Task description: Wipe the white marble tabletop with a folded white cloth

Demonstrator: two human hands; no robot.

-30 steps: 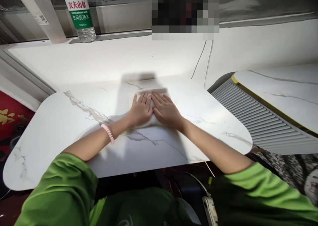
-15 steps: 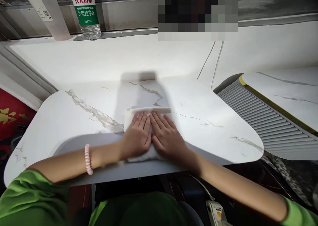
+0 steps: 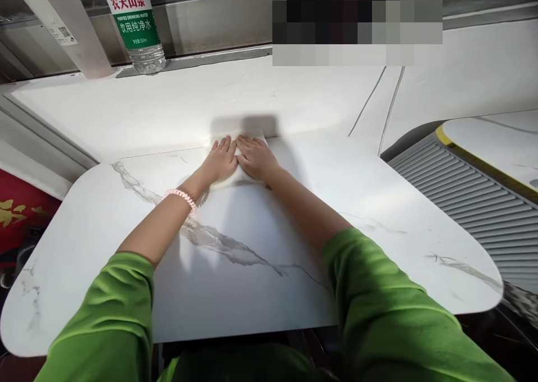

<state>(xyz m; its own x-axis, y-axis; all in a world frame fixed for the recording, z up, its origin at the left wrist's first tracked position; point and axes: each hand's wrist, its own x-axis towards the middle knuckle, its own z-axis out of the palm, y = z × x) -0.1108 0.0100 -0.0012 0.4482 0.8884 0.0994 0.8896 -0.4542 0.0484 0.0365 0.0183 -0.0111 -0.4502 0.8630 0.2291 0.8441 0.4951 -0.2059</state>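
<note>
My left hand (image 3: 221, 161) and my right hand (image 3: 254, 157) lie flat side by side, fingers stretched out, pressing a folded white cloth (image 3: 241, 175) onto the white marble table (image 3: 378, 203). The cloth sits at the table's far edge, against the white ledge, and is mostly hidden beneath both palms. A pink coiled band (image 3: 181, 196) circles my left wrist. Both arms reach far forward in green sleeves.
A water bottle (image 3: 133, 26) with a green label stands on the window ledge (image 3: 176, 99) at the back left. A ribbed grey panel (image 3: 462, 203) and a second marble table (image 3: 496, 141) lie to the right. Red fabric (image 3: 17, 208) shows at the left.
Both hands slid the cloth toward me to the table's near edge, then pushed it away to the far edge by the ledge.
</note>
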